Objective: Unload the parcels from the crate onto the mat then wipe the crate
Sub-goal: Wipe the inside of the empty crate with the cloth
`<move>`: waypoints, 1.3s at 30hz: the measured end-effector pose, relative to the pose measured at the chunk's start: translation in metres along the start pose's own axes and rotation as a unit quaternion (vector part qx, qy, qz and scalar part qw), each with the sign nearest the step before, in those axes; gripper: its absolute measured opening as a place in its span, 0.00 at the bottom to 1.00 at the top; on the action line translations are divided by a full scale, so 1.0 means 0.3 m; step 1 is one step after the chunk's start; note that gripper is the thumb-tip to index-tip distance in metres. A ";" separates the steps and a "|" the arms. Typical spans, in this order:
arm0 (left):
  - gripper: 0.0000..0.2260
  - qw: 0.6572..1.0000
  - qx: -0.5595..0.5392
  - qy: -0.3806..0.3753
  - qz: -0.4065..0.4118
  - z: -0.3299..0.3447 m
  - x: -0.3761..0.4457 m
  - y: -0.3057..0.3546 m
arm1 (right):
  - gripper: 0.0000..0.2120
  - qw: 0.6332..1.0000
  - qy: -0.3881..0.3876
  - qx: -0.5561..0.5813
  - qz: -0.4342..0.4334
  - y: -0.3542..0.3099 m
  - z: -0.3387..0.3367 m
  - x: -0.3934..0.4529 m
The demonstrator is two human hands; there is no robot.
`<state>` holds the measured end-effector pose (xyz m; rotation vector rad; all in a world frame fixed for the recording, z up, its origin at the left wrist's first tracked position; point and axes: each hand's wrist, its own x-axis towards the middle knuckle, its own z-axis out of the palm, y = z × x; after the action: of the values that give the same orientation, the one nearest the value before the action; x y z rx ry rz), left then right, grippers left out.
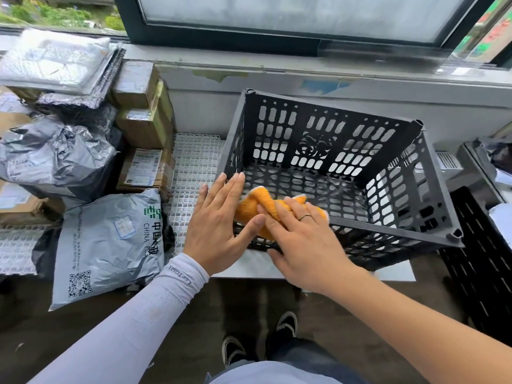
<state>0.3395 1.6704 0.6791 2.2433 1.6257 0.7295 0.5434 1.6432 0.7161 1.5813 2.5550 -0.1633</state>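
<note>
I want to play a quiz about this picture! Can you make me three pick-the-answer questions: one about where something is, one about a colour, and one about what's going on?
1. Where are the parcels?
A. inside the crate
B. left of the crate
C. on the windowsill

2. What colour is the cloth?
A. orange
B. blue
C. green

3. What is in the crate?
A. boxes
B. bags
C. no parcels

Answers:
1 B, they are piled on the white mat to its left.
2 A, it shows orange under the left hand and right hand.
3 C, its slotted floor is bare.
</note>
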 end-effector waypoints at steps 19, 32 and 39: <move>0.38 0.998 0.049 -0.013 -0.020 0.001 0.010 0.019 | 0.38 0.996 -0.070 0.050 0.003 0.069 -0.074 -0.017; 0.39 0.996 -0.026 -0.011 -0.085 -0.012 0.159 -0.011 | 0.27 0.485 -0.206 0.822 0.217 -0.031 -0.178 0.492; 0.30 0.994 0.032 -0.032 -0.100 -0.006 0.159 -0.015 | 0.35 0.366 -0.163 0.878 0.263 -0.055 -0.097 0.604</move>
<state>0.3464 1.7166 0.6898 2.0824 1.8335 0.5568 0.4471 1.8002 0.7145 1.7975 0.4430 -3.2222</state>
